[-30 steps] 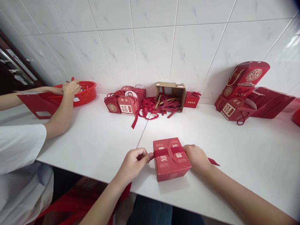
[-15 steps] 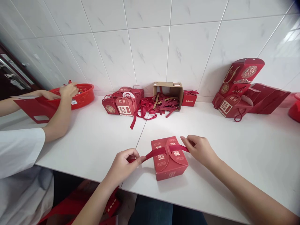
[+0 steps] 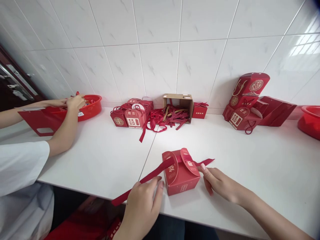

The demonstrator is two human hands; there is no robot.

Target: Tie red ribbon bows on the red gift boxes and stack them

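A small red gift box (image 3: 182,180) stands on the white table near its front edge, its curved top flaps slightly raised. A dark red ribbon (image 3: 156,171) runs through the flaps, with a long end out to the left and a short end to the right. My left hand (image 3: 145,203) is open just left of the box, under the ribbon's long end, fingers bent and apart. At the box's right side is my right hand (image 3: 217,183), open, its thumb and fingers apart beside the short ribbon end.
Several finished red boxes (image 3: 135,118) stand by the wall, beside a cardboard box (image 3: 191,106) spilling ribbons (image 3: 175,115). More red boxes (image 3: 246,118) are stacked right, near a red basin (image 3: 310,121). Another person's hand (image 3: 76,101) reaches into a red basin (image 3: 93,111) at left.
Both hands have let go of the ribbon ends and moved lower, close to the box. The ribbon's left end now lies long and loose, and the flaps have risen. The view has shifted slightly.
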